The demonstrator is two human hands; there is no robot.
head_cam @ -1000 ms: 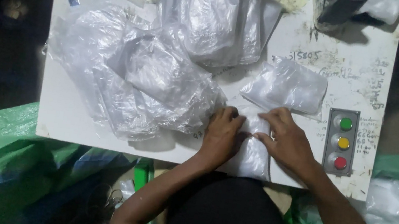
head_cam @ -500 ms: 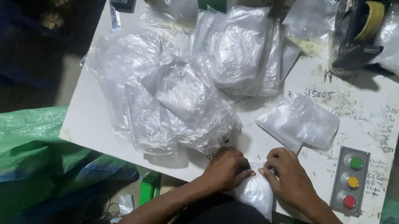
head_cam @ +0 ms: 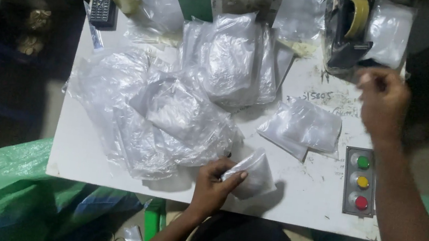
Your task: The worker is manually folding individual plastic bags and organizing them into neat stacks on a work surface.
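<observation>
My left hand (head_cam: 216,177) grips a small folded clear plastic bag (head_cam: 255,172) near the front edge of the white table (head_cam: 315,197). My right hand (head_cam: 383,99) is raised and blurred at the far right, close to a tape dispenser (head_cam: 350,31) with a yellowish roll; I cannot tell whether it holds anything. A heap of crumpled clear plastic bags (head_cam: 154,115) lies to the left of my left hand. Another flat clear bag (head_cam: 302,126) rests between my two hands.
A grey box with green, yellow and red buttons (head_cam: 361,181) sits at the table's right front. A stack of clear bags (head_cam: 233,62) lies at the back, a dark handset (head_cam: 101,9) at back left. Green sacks (head_cam: 6,192) sit below the table.
My right hand has let go of the folded bag and lifted away to the far right near the tape dispenser. My left hand stays on the bag.
</observation>
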